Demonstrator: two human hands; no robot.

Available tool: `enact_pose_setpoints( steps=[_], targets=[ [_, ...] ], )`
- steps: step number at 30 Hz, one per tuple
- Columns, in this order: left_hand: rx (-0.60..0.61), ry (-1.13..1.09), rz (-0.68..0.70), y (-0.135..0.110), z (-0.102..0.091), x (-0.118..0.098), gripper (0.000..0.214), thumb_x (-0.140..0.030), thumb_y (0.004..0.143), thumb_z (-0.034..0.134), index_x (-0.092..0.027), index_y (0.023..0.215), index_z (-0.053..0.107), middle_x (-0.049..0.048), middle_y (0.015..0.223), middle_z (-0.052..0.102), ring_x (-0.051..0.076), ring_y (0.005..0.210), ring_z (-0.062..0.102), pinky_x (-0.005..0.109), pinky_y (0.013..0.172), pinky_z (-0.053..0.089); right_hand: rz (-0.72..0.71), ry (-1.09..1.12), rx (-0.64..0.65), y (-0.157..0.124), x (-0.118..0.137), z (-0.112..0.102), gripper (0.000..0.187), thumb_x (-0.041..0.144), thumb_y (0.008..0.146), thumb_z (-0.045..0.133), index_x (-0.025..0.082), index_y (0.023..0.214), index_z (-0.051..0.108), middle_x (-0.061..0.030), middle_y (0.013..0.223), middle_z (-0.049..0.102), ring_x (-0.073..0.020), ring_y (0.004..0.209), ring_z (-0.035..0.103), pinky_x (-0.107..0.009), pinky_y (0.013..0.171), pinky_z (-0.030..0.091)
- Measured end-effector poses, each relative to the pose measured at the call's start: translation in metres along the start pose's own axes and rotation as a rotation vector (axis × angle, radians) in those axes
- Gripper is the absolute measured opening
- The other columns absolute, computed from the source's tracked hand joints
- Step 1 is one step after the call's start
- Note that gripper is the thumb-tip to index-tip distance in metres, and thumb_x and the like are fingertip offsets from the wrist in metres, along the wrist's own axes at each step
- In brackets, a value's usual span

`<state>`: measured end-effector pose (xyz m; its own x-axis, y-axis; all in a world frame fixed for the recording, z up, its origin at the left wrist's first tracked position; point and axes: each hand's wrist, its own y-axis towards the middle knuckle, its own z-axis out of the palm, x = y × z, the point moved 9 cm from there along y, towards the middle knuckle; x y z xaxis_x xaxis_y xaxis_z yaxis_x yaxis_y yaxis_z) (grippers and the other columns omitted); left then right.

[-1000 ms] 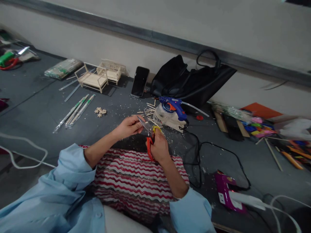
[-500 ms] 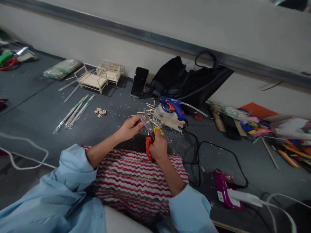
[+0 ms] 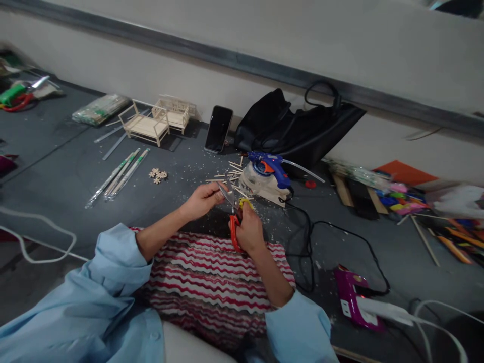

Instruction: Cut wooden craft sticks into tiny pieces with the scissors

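Observation:
My right hand [image 3: 248, 231] is wrapped round the red and yellow handles of a pair of scissors [image 3: 231, 201], whose metal blades point up and to the left. At the blades, my left hand [image 3: 202, 199] pinches something small that I cannot make out. Both hands hover over a red and white striped cloth [image 3: 212, 282] on my lap. Just beyond them lie loose wooden sticks [image 3: 229, 175] and wood chips on the grey floor.
A blue glue gun [image 3: 271, 168] rests on a block with its black cord [image 3: 308, 247] trailing right. Behind are a black bag [image 3: 298, 128], a phone [image 3: 219, 129] and small stick furniture [image 3: 145, 124]. A purple power strip [image 3: 350, 295] sits at right, long sticks [image 3: 121, 174] at left.
The view has shifted slightly. Both hands stay together at the scissors, which have tilted a little.

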<state>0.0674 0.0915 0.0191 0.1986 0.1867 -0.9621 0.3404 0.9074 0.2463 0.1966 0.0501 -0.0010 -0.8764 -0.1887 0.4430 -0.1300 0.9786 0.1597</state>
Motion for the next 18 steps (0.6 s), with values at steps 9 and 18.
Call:
enact_pose_setpoints(
  steps=[9, 18],
  targets=[
    [0.042, -0.03, -0.042, 0.001, -0.002, -0.005, 0.041, -0.054, 0.072, 0.069, -0.015, 0.075, 0.06, -0.0023, 0.062, 0.051, 0.008, 0.055, 0.042, 0.02, 0.052, 0.035, 0.018, -0.055, 0.002, 0.0, 0.002, 0.0, 0.028, 0.023, 0.071, 0.05, 0.018, 0.099, 0.048, -0.0082, 0.085, 0.059, -0.0231, 0.075, 0.055, -0.034, 0.068, 0.044],
    [0.106, -0.135, -0.204, -0.001, 0.001, 0.014, 0.039, -0.05, 0.07, 0.072, -0.015, 0.08, 0.057, -0.0062, 0.051, 0.046, 0.004, 0.041, 0.033, 0.019, 0.041, 0.021, -0.043, -0.061, -0.003, 0.001, 0.005, 0.0, 0.027, 0.023, 0.071, 0.05, 0.018, 0.098, 0.046, -0.0089, 0.086, 0.06, -0.0228, 0.076, 0.055, -0.033, 0.067, 0.043]
  ],
)
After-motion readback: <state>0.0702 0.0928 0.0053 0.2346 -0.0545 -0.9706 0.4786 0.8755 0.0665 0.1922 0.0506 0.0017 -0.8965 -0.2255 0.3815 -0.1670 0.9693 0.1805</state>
